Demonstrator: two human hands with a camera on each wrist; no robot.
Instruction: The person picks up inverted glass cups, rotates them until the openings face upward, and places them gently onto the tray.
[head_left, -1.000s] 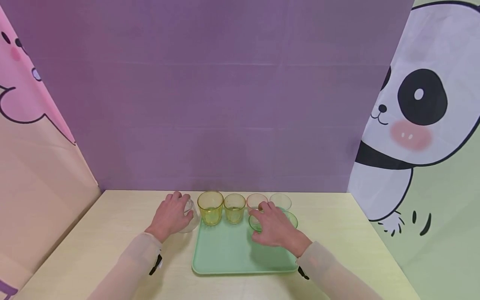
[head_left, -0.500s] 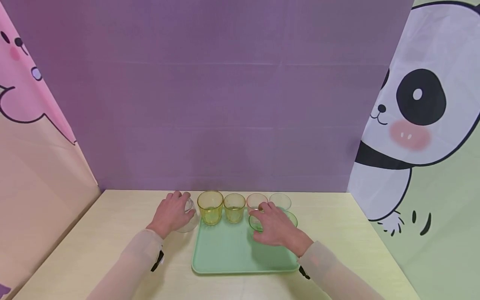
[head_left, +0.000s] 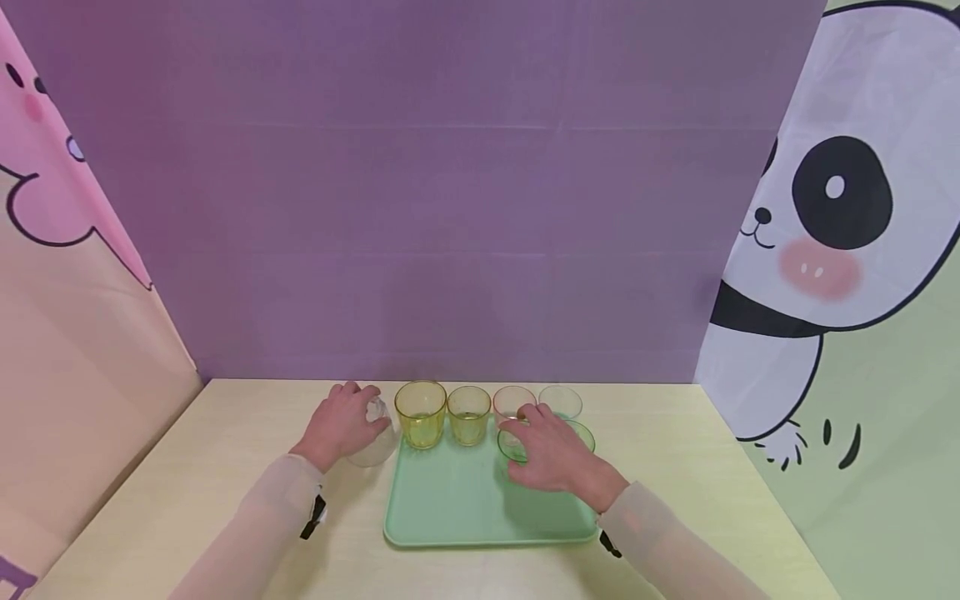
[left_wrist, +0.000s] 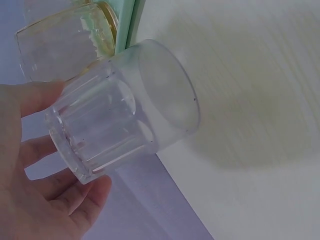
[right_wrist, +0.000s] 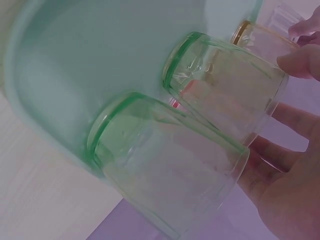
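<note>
My left hand (head_left: 341,427) grips a clear plastic cup (left_wrist: 125,110) by its thick base. That cup is turned mouth-down and stays close to the table, left of the green tray (head_left: 457,508); whether its rim touches the table I cannot tell. On the tray, my right hand (head_left: 553,454) holds a green-tinted cup (right_wrist: 225,85) near its rim, thumb on one side and fingers on the other. A second green cup (right_wrist: 165,165) stands upright just beside it. My right hand partly covers both green cups in the head view.
Two yellow cups, a larger one (head_left: 422,417) and a smaller one (head_left: 469,418), stand along the tray's back edge. Behind my right hand are a pink-rimmed cup (head_left: 514,400) and a clear cup (head_left: 561,402). A purple backdrop (head_left: 450,208) rises behind the table.
The clear cup in my left hand has tilted slightly, its mouth shifting a little to the left. My right hand and the tray cups look nearly unmoved.
</note>
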